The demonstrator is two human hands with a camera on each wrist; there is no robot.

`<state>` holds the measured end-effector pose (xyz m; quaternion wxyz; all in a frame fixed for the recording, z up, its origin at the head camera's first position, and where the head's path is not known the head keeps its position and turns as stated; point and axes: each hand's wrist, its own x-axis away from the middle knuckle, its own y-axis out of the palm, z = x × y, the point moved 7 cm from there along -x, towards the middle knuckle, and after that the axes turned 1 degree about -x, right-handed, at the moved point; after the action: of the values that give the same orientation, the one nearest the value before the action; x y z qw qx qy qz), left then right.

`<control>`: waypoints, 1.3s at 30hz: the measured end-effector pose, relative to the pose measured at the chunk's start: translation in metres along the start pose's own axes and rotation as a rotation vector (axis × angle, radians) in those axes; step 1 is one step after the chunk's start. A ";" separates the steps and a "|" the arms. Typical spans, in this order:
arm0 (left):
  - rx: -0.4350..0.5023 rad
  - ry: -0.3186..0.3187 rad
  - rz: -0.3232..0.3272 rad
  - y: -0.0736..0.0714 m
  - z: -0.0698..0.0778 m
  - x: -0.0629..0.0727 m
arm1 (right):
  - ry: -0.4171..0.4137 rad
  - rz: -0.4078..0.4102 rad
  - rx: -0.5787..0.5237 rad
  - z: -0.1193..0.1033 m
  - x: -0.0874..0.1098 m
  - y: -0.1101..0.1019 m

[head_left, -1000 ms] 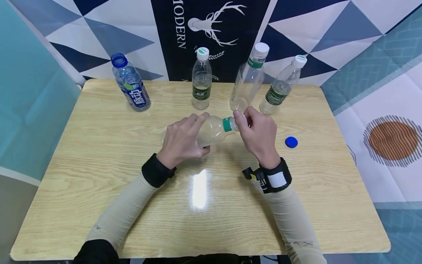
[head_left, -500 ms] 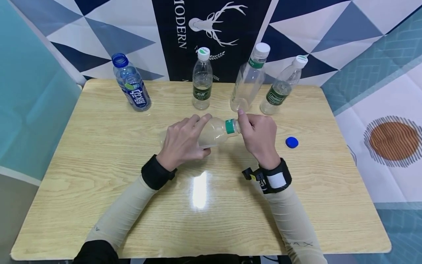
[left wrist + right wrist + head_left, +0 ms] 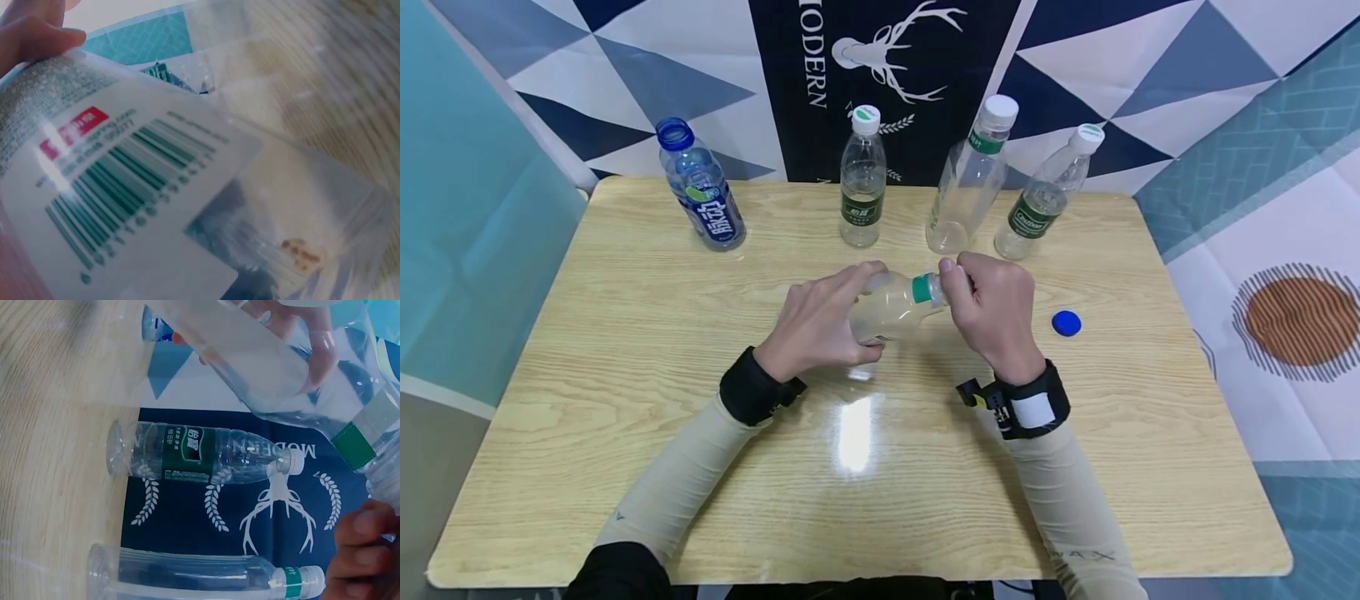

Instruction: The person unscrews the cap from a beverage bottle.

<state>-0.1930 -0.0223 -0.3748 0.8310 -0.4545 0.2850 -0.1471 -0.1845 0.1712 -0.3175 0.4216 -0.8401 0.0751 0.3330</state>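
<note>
A clear plastic bottle (image 3: 891, 312) with a green neck band lies on its side between the hands, its neck pointing right. My left hand (image 3: 823, 321) grips its body, thumb on the near side and fingers over the far side. Curled around the mouth end is my right hand (image 3: 996, 308), which hides the end of the neck, so a cap cannot be made out. In the left wrist view the bottle's white barcode label (image 3: 125, 187) fills much of the picture. The right wrist view shows the green band (image 3: 353, 445) just above my right fingers (image 3: 362, 550).
At the back of the wooden table (image 3: 737, 500) stand a blue uncapped bottle (image 3: 703, 192), a small white-capped bottle (image 3: 862, 200), a tall clear one (image 3: 962, 196) and another small one (image 3: 1037, 204). A blue cap (image 3: 1066, 323) lies right of my right hand.
My right hand has turned about the bottle's mouth end, its thumb swinging up and then back down into a curl. The left hand keeps its grip with only a slight shift.
</note>
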 end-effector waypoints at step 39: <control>-0.125 0.027 0.058 -0.009 -0.002 0.000 | 0.065 -0.107 0.054 0.004 0.001 0.003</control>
<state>-0.1936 -0.0284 -0.3684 0.8010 -0.4951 0.3178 -0.1109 -0.1871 0.1730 -0.3218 0.4584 -0.8417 0.0529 0.2803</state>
